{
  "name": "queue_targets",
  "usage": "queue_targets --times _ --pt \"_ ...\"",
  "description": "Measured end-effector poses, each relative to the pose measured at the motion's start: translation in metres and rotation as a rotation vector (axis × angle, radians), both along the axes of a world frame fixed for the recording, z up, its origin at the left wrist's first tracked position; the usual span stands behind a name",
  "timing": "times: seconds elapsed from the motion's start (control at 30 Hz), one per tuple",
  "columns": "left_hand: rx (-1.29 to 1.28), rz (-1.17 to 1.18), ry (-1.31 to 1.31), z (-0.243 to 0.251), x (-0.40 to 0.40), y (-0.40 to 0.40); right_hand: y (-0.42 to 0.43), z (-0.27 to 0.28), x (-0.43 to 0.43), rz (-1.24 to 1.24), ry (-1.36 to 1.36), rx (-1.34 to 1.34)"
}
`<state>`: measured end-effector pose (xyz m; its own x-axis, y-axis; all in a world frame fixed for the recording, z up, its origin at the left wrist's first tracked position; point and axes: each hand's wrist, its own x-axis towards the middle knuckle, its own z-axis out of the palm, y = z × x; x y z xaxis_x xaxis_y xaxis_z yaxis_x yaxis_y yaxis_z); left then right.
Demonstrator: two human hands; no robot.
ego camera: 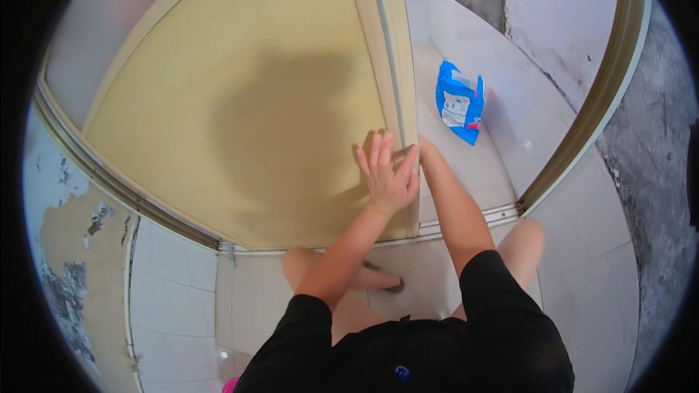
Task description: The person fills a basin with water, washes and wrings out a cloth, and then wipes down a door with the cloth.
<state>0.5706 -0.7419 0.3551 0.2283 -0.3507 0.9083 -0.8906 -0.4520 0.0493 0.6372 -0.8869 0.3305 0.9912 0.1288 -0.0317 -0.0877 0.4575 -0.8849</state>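
A sliding door with a pale yellow panel (284,120) and a light wood-look frame stands before me. My left hand (390,177) lies against the door's edge stile (390,65), with fingers spread and nothing held. The right forearm reaches to the far side of that stile. Of my right hand (424,148) only the wrist end shows at the door's edge; its fingers are hidden behind the door. A grey strip runs along the stile near my left fingers.
Beyond the door a blue and white plastic package (460,103) sits on the tiled floor. A metal floor track (494,217) crosses under the doorway, with a brown door jamb (592,114) at right. Peeling walls flank it. Something pink (230,385) shows at the lower left.
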Motion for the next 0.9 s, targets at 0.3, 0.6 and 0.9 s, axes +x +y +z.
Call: queue_targets --times 0.3,0.6,0.9 --pt "0.88 0.127 -0.311 0.08 -0.005 -0.049 -0.018 -0.004 -0.028 -0.106 0.073 -0.004" --pt "0.854 -0.075 -0.398 0.08 0.002 -0.029 -0.038 0.018 -0.025 -0.164 0.101 -0.041" --pt "0.725 -0.053 -0.598 0.076 0.022 0.018 -0.067 0.028 -0.056 -0.289 0.178 0.01"
